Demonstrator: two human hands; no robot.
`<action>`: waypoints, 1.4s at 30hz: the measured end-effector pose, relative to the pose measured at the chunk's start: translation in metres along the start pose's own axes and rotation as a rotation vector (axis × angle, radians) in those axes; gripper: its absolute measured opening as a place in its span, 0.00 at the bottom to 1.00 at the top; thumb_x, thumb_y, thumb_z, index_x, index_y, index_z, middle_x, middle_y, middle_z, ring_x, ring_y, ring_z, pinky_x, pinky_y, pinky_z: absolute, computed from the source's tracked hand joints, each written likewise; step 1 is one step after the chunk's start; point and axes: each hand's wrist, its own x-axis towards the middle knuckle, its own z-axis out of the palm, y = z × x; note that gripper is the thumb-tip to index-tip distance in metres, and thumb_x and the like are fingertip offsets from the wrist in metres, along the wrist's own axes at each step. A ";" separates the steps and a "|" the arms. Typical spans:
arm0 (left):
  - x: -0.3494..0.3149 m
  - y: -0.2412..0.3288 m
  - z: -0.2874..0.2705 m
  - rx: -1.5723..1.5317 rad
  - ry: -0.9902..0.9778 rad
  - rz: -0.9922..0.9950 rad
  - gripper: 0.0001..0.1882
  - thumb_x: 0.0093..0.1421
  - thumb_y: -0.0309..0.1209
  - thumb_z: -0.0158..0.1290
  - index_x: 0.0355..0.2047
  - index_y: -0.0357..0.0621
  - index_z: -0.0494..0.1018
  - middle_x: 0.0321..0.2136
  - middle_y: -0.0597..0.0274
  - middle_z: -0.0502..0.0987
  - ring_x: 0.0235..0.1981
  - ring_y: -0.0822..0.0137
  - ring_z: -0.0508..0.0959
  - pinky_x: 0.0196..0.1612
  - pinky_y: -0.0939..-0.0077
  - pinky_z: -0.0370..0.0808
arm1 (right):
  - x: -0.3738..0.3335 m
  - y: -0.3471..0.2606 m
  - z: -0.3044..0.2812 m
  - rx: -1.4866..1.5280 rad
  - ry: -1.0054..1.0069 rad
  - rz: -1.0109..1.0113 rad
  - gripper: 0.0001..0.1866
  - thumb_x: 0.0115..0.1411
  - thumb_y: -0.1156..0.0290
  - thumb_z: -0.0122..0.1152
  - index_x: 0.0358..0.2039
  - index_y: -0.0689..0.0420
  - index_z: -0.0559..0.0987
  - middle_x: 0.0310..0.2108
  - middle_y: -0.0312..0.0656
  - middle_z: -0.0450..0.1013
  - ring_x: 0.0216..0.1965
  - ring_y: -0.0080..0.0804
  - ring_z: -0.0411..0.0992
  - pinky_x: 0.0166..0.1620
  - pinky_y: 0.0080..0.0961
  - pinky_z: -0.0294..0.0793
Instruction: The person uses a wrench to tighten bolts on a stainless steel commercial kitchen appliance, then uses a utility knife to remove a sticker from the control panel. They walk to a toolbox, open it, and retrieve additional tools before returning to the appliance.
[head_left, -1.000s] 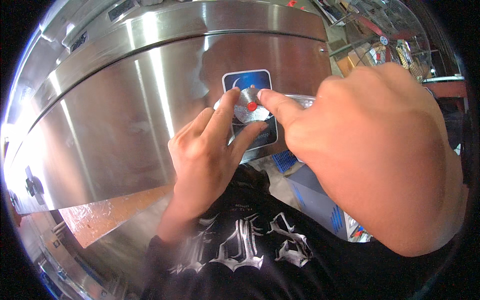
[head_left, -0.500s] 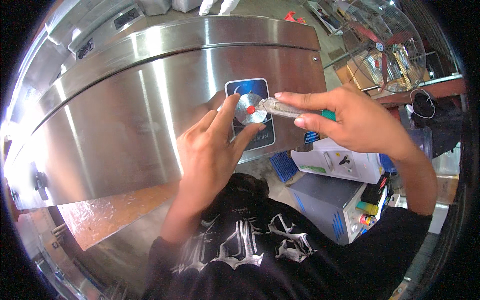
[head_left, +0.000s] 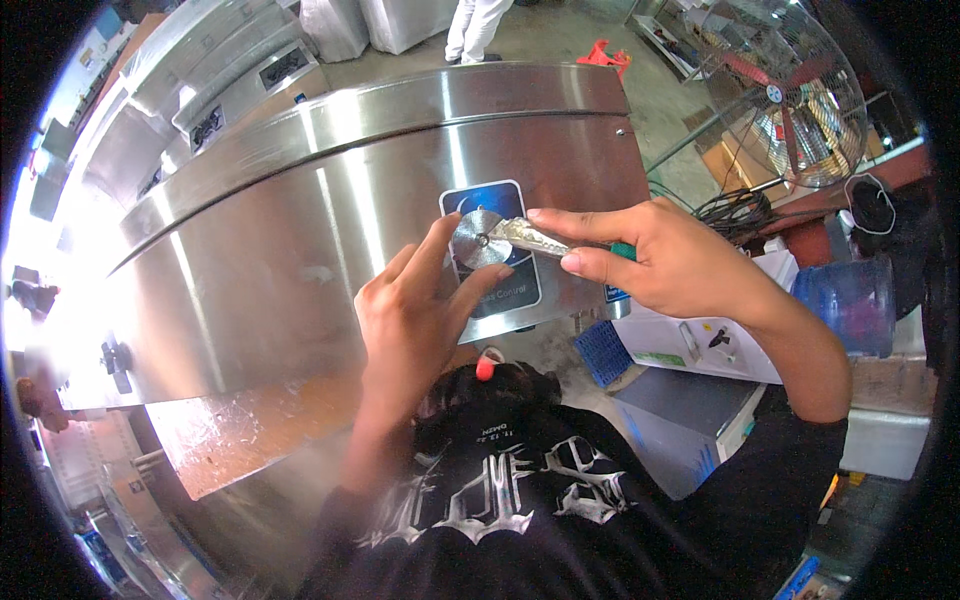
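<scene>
A round silver control knob (head_left: 479, 240) sits on a blue and black label plate (head_left: 512, 290) on the brushed-steel panel (head_left: 270, 240). My left hand (head_left: 405, 300) grips the knob's edge between thumb and fingers. In my right hand (head_left: 665, 250) is a slim metal tool with a green end (head_left: 535, 238), pinched between thumb and forefinger. Its narrow tip touches the knob's face near the middle, where a small dark centre shows. Below the panel, in front of my black shirt, is a small red cap (head_left: 485, 370) with a pale part above it; it looks to be in mid-air.
A large caged fan (head_left: 785, 95) stands at the far right near coiled black cables (head_left: 740, 208). On the right are a white box (head_left: 690, 345), a blue crate (head_left: 603, 353) and a blue tub (head_left: 845, 305). A person's white-trousered legs (head_left: 475, 30) show at the back.
The red centre has come off the knob, and a red cap is now below the panel. Both hands stay at the knob. The whole view has shifted somewhat.
</scene>
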 end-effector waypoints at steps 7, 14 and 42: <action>0.003 0.003 0.001 0.066 0.080 0.081 0.30 0.51 0.40 0.73 0.51 0.38 0.80 0.26 0.54 0.81 0.24 0.64 0.82 0.28 0.69 0.78 | -0.007 -0.001 -0.001 -0.097 0.046 0.008 0.26 0.68 0.62 0.61 0.65 0.50 0.74 0.58 0.50 0.76 0.59 0.44 0.75 0.61 0.34 0.73; -0.061 -0.039 -0.015 0.024 0.714 0.199 0.12 0.64 0.30 0.62 0.45 0.36 0.82 0.21 0.59 0.78 0.23 0.71 0.78 0.25 0.75 0.74 | -0.030 0.040 0.003 -0.050 0.209 -0.079 0.28 0.70 0.62 0.60 0.67 0.58 0.71 0.66 0.43 0.71 0.64 0.33 0.71 0.65 0.30 0.67; -0.251 -0.098 0.208 -0.506 -1.204 -0.523 0.20 0.71 0.28 0.43 0.58 0.41 0.76 0.25 0.69 0.72 0.26 0.76 0.70 0.31 0.78 0.68 | -0.308 0.181 0.297 1.292 1.147 0.966 0.26 0.75 0.49 0.47 0.61 0.55 0.74 0.19 0.30 0.63 0.16 0.17 0.61 0.18 0.19 0.59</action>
